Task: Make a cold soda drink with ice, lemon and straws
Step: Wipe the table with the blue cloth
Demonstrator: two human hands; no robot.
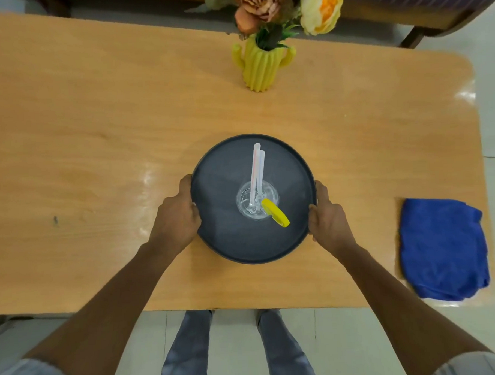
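A round dark tray [237, 244] sits near the front edge of the wooden table. In its middle stands a clear glass [245, 200] with ice and a clear drink. Two pale straws [257, 170] lean out of it toward the far side. A yellow lemon slice [276, 216] sits on the glass rim at the near right. My left hand [178, 211] grips the tray's left rim. My right hand [327, 216] grips the right rim, fingers curled round the edge.
A yellow cactus-shaped vase [259, 66] with flowers stands at the far middle of the table [96, 123]. A folded blue cloth [442, 249] lies at the right near the table's edge. My legs show below the front edge.
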